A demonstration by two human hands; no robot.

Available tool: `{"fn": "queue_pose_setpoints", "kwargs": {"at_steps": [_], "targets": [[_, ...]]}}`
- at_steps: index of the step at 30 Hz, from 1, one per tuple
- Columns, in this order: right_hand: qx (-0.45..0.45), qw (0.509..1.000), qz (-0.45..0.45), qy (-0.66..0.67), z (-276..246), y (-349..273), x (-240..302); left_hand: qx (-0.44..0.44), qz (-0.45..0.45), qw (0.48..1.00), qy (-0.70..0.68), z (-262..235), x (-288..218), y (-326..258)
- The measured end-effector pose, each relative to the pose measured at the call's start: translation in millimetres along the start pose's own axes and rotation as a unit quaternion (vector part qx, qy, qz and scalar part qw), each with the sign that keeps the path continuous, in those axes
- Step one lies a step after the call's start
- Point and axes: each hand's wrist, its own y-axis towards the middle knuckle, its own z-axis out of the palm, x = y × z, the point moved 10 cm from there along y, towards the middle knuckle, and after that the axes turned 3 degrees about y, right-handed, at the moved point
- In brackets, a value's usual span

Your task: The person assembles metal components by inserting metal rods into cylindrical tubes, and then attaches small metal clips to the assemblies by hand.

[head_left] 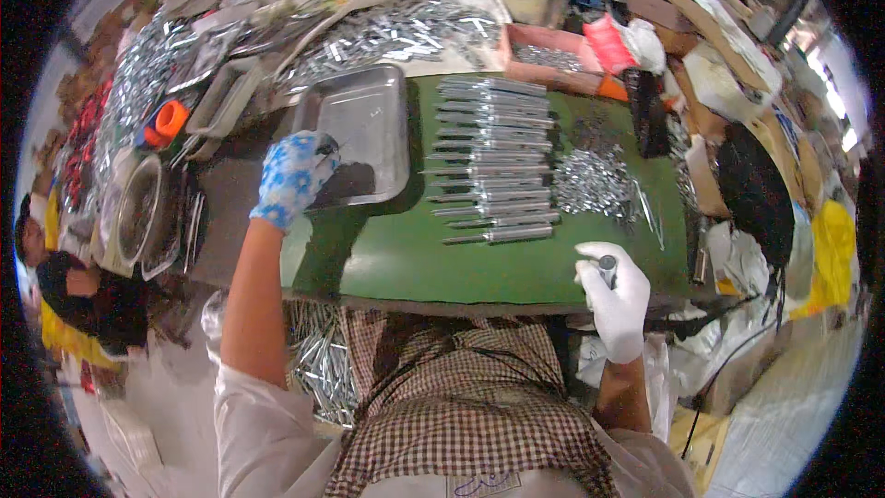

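Metal rods (pixel 507 173) lie in a near-to-far row on green worktop (pixel 396 267); small metal parts (pixel 593 184) heaped just right. Left hand (pixel 297 175), patterned glove, at left side of grey tray (pixel 359 111); cannot tell whether fingers pinch anything. Right hand (pixel 619 300), white glove, near right: fingers curled round dark-ended cylinder (pixel 607 263).

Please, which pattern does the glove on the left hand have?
The glove has blue flower-like shapes on white; head view.
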Motion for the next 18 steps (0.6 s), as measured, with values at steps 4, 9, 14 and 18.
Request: {"fn": "queue_pose_setpoints", "kwargs": {"at_steps": [4,9,14,18], "targets": [[0.039,0.989,0.048,0.137,10.6,-13.7,3.0,-0.005,-0.041,0.768,-0.639,3.0,-52.4,-24.5],[0.078,0.982,0.061,0.161,18.8,-28.4,2.5,0.113,-0.089,0.339,-0.93,37.6,-170.8,-60.2],[-0.004,0.998,0.059,-0.013,-35.9,-54.3,-34.6,0.184,-0.095,0.19,-0.96,57.7,-222.9,-86.0],[-0.102,0.781,-0.3,-0.539,-123.8,-108.3,-46.9,0.237,-0.084,0.173,-0.952,63.4,-258.4,-102.7]]}}
